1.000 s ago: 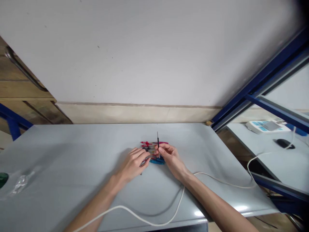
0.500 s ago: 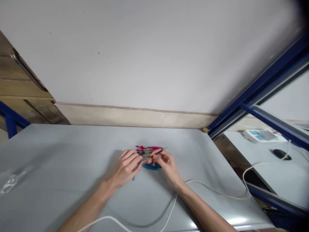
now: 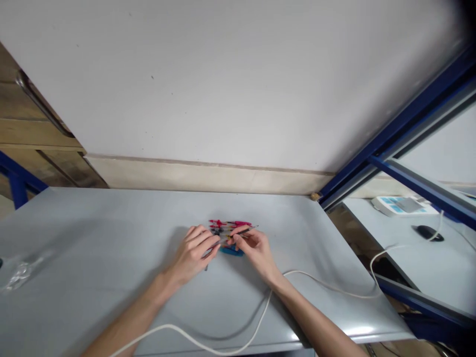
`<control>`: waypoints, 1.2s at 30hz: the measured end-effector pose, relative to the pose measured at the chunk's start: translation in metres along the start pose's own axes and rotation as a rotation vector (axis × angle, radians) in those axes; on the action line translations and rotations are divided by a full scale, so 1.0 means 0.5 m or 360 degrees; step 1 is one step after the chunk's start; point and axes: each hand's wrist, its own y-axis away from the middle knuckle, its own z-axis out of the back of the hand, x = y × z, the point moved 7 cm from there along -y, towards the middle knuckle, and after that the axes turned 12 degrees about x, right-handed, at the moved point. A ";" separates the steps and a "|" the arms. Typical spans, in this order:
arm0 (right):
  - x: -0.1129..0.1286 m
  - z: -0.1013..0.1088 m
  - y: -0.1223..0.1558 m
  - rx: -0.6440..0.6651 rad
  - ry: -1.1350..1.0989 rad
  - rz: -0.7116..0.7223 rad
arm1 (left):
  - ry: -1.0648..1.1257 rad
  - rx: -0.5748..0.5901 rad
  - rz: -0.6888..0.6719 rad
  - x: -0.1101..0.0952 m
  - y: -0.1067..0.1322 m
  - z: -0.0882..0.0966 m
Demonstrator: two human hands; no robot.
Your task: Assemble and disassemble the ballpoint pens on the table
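Observation:
A small cluster of pens [image 3: 227,225], red, black and blue, lies in the middle of the grey table [image 3: 111,238]. My left hand [image 3: 193,253] is closed in a pinch on a thin dark pen barrel that slants down to the left. My right hand [image 3: 255,248] pinches a thin black pen refill [image 3: 245,231], laid nearly flat and pointing right, its near end meeting the barrel in my left hand. A blue pen [image 3: 231,251] shows just below my fingers.
A white cable [image 3: 305,277] runs across the table's near right part and off to a side table [image 3: 439,258] with a black mouse [image 3: 427,231] and a white device [image 3: 399,206]. Crumpled clear plastic [image 3: 18,273] lies far left. A blue metal frame [image 3: 390,144] stands right.
A second ago my right hand held the refill upright; it has since tipped it down to lie nearly flat against the barrel in my left hand. The camera shifted slightly.

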 end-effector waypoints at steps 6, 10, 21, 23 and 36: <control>0.008 -0.021 -0.004 0.0120 -0.0050 0.0054 | 0.0044 -0.0016 0.0034 0.001 -0.001 0.004; 0.006 -0.012 -0.011 0.0031 -0.0213 0.0082 | 0.0036 0.0035 0.0053 0.011 0.005 -0.009; -0.021 -0.021 -0.001 -0.0017 0.0021 0.0046 | -0.0070 0.0408 0.0295 0.031 0.022 -0.029; -0.021 -0.022 -0.001 -0.0011 0.0078 0.0017 | -0.0127 0.0458 0.0314 0.021 0.019 -0.026; 0.001 -0.052 0.001 0.0210 0.0030 -0.0056 | -0.0058 0.0478 0.0299 0.011 0.013 -0.031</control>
